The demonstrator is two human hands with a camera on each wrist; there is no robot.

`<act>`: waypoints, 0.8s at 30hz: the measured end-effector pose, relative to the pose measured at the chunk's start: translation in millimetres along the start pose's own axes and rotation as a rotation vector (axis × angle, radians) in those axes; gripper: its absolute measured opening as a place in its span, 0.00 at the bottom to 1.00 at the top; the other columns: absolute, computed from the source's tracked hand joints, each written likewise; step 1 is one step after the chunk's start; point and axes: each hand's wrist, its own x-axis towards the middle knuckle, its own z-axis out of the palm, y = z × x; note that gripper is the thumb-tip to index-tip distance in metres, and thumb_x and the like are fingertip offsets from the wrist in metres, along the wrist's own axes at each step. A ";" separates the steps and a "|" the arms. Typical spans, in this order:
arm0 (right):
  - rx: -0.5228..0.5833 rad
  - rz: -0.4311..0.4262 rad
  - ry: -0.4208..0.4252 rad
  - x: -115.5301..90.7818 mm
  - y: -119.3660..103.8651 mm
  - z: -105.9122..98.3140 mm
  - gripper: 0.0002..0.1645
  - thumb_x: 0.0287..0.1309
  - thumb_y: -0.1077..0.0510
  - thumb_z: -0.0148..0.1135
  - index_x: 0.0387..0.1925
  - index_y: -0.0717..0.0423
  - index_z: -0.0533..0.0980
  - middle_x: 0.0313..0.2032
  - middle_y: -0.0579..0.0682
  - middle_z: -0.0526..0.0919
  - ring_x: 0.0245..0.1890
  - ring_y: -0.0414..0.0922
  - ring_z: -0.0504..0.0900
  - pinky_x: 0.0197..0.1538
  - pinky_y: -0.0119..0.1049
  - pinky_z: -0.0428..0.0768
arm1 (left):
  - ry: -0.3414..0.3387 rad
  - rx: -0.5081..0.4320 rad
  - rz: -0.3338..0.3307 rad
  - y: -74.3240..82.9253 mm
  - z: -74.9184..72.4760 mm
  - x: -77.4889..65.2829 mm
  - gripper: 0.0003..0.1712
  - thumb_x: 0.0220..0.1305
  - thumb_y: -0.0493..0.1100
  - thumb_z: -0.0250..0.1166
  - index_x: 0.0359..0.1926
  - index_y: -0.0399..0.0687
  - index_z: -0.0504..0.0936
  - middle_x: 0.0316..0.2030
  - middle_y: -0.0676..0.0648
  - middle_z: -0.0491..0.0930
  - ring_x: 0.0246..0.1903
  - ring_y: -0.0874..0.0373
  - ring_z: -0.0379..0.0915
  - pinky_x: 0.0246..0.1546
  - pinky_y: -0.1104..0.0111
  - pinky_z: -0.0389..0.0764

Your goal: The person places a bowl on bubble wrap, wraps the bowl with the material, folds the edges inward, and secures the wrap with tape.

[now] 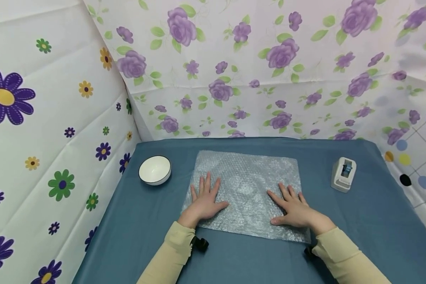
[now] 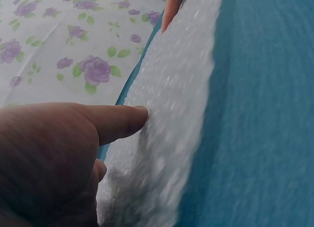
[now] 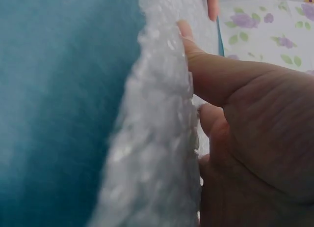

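- Lying flat on the blue cloth (image 1: 248,264), a clear sheet of bubble wrap (image 1: 248,193) stretches across the middle of the table, its near edge slanting down toward the right.
- The left hand (image 1: 206,203) rests on the left part of the sheet, palm down, fingers straight and fanned wide, thumb pointing inward; it touches the wrap without gripping anything.
- The right hand (image 1: 295,211) rests near the right edge of the sheet in much the same way, fingers well spread and thumb reaching inward (the two thumbs face each other across the plastic), with nothing grasped.
- Both wrist views look along the wrap at a low angle, each with its own hand's thumb close up and the other hand's fingers at the top.
- A white bowl (image 1: 155,169) with a dark rim stands upright left of the sheet, apart from it.
- On the right, beyond the right hand and also apart from the sheet, sits a white tape dispenser (image 1: 343,175) with a blue roll.
- Pale yellow sleeves (image 1: 168,252) cover both forearms.
- Behind the table hangs a curtain (image 1: 248,106) printed with purple roses and green leaves.
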 end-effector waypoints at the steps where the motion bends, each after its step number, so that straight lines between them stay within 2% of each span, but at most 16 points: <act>1: -0.003 -0.006 0.004 1.7 2.8 -1.5 0.66 0.57 0.19 0.66 0.87 0.34 0.51 0.84 0.68 0.34 0.80 0.75 0.30 0.73 0.77 0.30 | 0.004 0.002 0.003 -0.2 -1.3 0.3 0.52 0.78 0.63 0.61 0.87 0.47 0.47 0.85 0.37 0.25 0.82 0.36 0.13 0.73 0.32 0.17; 4: -0.015 -0.004 -0.003 4.6 5.0 -6.5 0.67 0.55 0.18 0.66 0.87 0.35 0.51 0.84 0.67 0.33 0.80 0.75 0.30 0.74 0.77 0.30 | 0.011 0.018 0.004 -0.8 -5.6 0.2 0.53 0.78 0.65 0.61 0.87 0.47 0.48 0.85 0.38 0.26 0.82 0.36 0.15 0.74 0.32 0.18; 7: 0.003 0.004 -0.016 4.2 -1.2 -12.7 0.70 0.52 0.19 0.70 0.87 0.40 0.53 0.84 0.70 0.33 0.80 0.77 0.28 0.74 0.77 0.30 | 0.002 0.025 -0.003 -2.1 -7.4 -2.4 0.53 0.77 0.66 0.61 0.87 0.47 0.47 0.85 0.38 0.27 0.83 0.37 0.16 0.74 0.33 0.19; 11: 0.052 0.004 -0.008 7.2 -8.1 -21.7 0.79 0.42 0.22 0.80 0.87 0.50 0.53 0.82 0.75 0.32 0.78 0.80 0.26 0.73 0.79 0.31 | -0.018 -0.009 -0.018 -4.0 -7.7 -6.7 0.53 0.77 0.63 0.61 0.87 0.45 0.48 0.85 0.35 0.27 0.83 0.37 0.16 0.76 0.36 0.19; 14: 0.043 0.020 -0.012 15.8 -4.4 -26.0 0.89 0.34 0.22 0.84 0.87 0.54 0.48 0.81 0.76 0.28 0.78 0.79 0.25 0.73 0.78 0.31 | -0.020 -0.036 -0.033 -4.9 -9.1 -7.8 0.51 0.78 0.61 0.62 0.87 0.43 0.49 0.84 0.31 0.26 0.82 0.36 0.17 0.77 0.38 0.20; 19: -0.029 0.050 -0.036 31.2 8.4 -28.8 0.98 0.26 0.16 0.82 0.87 0.58 0.42 0.81 0.74 0.26 0.79 0.77 0.24 0.75 0.76 0.32 | -0.017 -0.042 -0.068 -3.8 -14.3 -10.0 0.50 0.77 0.60 0.62 0.87 0.45 0.51 0.84 0.30 0.26 0.83 0.36 0.18 0.79 0.39 0.26; 24: -0.035 0.006 -0.058 31.9 10.4 -36.8 0.97 0.29 0.15 0.80 0.86 0.61 0.41 0.81 0.75 0.27 0.78 0.79 0.23 0.75 0.76 0.31 | -0.032 -0.033 -0.097 -3.9 -15.6 -13.8 0.51 0.77 0.61 0.63 0.87 0.48 0.50 0.84 0.32 0.25 0.83 0.37 0.17 0.79 0.39 0.29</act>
